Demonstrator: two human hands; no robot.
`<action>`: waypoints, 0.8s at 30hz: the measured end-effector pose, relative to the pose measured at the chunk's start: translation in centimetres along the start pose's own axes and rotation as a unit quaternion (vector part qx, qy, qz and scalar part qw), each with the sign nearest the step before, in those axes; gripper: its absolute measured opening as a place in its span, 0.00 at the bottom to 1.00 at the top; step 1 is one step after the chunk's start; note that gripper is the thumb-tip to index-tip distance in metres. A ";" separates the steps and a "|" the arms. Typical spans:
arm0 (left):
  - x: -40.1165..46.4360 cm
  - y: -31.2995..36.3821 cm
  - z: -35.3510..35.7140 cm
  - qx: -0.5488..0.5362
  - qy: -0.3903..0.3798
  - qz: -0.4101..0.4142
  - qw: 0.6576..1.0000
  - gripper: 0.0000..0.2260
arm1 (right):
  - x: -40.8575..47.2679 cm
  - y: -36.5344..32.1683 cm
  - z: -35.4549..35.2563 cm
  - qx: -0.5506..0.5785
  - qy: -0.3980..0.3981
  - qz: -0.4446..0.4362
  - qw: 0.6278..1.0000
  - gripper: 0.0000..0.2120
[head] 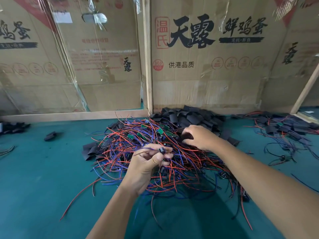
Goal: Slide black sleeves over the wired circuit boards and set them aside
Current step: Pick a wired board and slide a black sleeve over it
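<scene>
Head camera looks down on a teal-green table top (34, 178) backed by brown printed cardboard panels (207, 69). In the middle lies a tangled heap of red and blue wires with small green circuit boards (143, 135). The left hand (146, 163) is raised just above this heap, thumb and fingertips pinching a small dark wired circuit board (162, 150) whose thin leads trail to the left. The right hand (200, 137) reaches to the heap's far edge, fingers curled round a flat black sleeve (187, 136) at the front of a pile of black sleeves (189, 116) against the cardboard. Finished sleeved boards with wires (283, 131) lie well apart at the right.
</scene>
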State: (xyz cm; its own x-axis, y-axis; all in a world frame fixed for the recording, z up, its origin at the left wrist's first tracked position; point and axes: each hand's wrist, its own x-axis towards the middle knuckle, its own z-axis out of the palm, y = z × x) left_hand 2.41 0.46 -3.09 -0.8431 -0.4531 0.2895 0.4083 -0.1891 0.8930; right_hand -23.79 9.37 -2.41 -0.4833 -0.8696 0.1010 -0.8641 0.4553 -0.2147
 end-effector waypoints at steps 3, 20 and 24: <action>0.0 0.5 -0.2 0.116 -0.002 0.051 0.992 0.23 | -1.3 -0.3 -0.9 0.017 0.086 0.007 0.996 0.13; 1.1 3.1 2.8 0.470 0.033 0.197 0.860 0.15 | -15.2 -1.4 1.4 0.294 0.281 0.057 0.912 0.10; 3.7 3.7 5.0 0.529 0.052 0.309 0.788 0.16 | -15.6 -1.2 1.7 0.278 0.279 0.060 0.917 0.12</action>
State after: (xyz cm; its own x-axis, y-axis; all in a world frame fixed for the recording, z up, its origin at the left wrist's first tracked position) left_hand -0.97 2.44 2.99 -0.5416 -0.2524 0.8018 0.1634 0.9041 0.3950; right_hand -15.01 22.03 -5.37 -0.7008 -0.5166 0.4919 -0.6694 0.2379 -0.7038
